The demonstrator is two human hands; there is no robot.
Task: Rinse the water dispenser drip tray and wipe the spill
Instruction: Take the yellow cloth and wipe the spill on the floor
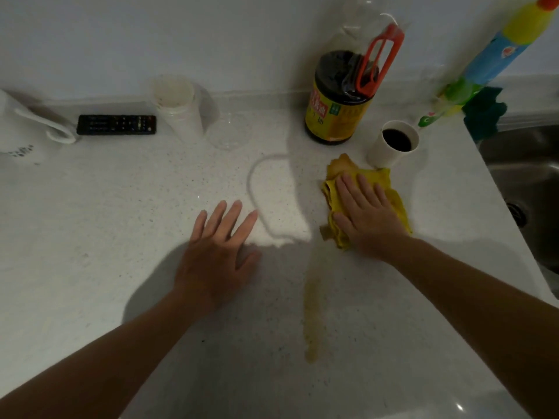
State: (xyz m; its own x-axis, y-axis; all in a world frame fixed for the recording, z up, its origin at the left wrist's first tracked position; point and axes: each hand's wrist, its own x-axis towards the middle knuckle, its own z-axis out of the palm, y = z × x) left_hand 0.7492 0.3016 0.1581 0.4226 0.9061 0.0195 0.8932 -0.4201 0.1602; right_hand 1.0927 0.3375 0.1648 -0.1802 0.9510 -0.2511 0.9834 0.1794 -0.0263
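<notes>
Head cam: right hand point(367, 211) flat, fingers spread, pressing yellow cloth point(393, 195); brownish streak point(312, 316) runs lengthwise toward person, just left of cloth. Left hand point(216, 252) open, empty.

Both forearms are extending forward. Left hand point(216, 252) is lying palm down, fingers spread. Right hand point(367, 211) is pressing flat, fingers extended together.

The single head-worn camera is looking forward and steeply down onto a pale countertop point(106, 222), close enough that both forearms are entering from the bottom edge. It is facing the back wall point(151, 31), which is running along the top of the frame. The wide lens is bending the edges, and a sink point(523, 176) is showing at the right border.
</notes>
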